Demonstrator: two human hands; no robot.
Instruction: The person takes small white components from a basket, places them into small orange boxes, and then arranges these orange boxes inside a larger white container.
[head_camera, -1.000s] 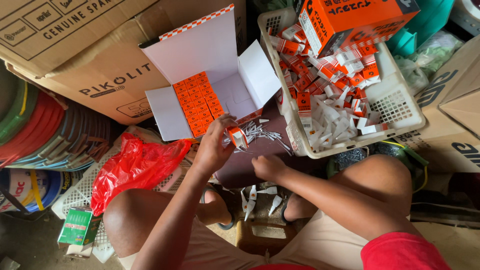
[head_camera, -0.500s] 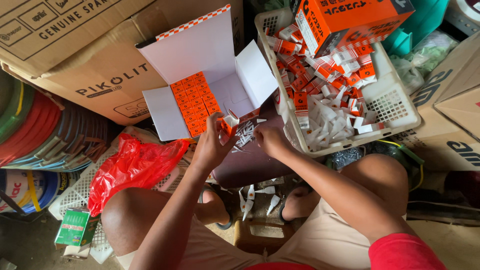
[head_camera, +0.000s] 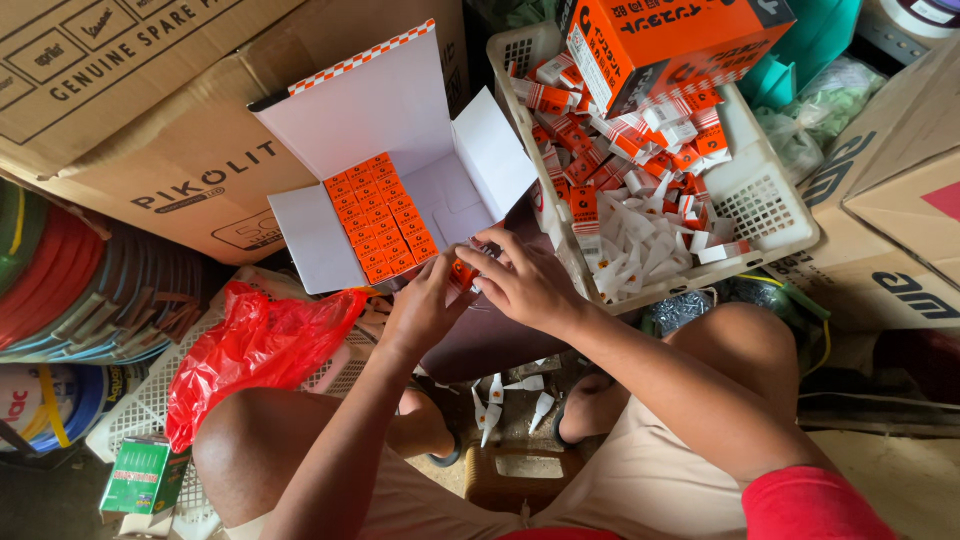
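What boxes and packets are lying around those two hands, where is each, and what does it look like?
Small orange carton: pinched between left hand and right hand.
White tray box: just above the hands, flaps open, rows of orange packs inside.
White basket: upper right, heaped with orange-and-white packets.
Large orange box: atop the basket.
Brown cartons: upper left, printed.
Green box: bottom left.
Red bag: left of the hands.

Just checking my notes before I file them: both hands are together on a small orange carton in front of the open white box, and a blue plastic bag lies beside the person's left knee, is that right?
Not quite: in the head view the plastic bag is red, not blue. The rest holds: the left hand and right hand meet on the small orange carton before the open white box.
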